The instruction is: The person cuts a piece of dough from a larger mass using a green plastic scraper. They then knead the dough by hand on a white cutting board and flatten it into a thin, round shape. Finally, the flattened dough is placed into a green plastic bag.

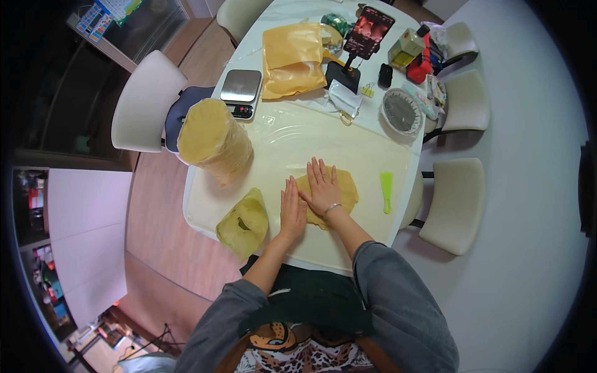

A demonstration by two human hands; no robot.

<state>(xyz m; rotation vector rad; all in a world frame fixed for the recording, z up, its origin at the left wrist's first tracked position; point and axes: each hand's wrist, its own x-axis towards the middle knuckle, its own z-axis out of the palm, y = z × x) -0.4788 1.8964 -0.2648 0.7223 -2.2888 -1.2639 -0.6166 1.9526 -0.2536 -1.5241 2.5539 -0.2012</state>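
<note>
A flattened yellow piece of dough (347,186) lies on the cream mat (298,135) in front of me. My right hand (322,189) presses flat onto it, palm down with fingers extended, and a bracelet circles that wrist. My left hand (293,212) rests along the dough's left edge, its fingers straight and close together. Nothing is gripped by either one. Left of my hands sits a greenish-yellow bag (242,224) with a dark opening. Behind that bag stands a tall stack of round yellow sheets (214,135) in clear plastic wrap. A lime-green spatula (386,192) lies to the right.
Beyond the mat are a digital kitchen scale (241,88), a yellow padded envelope (294,60) and a phone (368,32) on a stand. A white strainer-like bowl (401,111) and a bottle (408,46) stand at the far right. Chairs (454,205) flank the white table.
</note>
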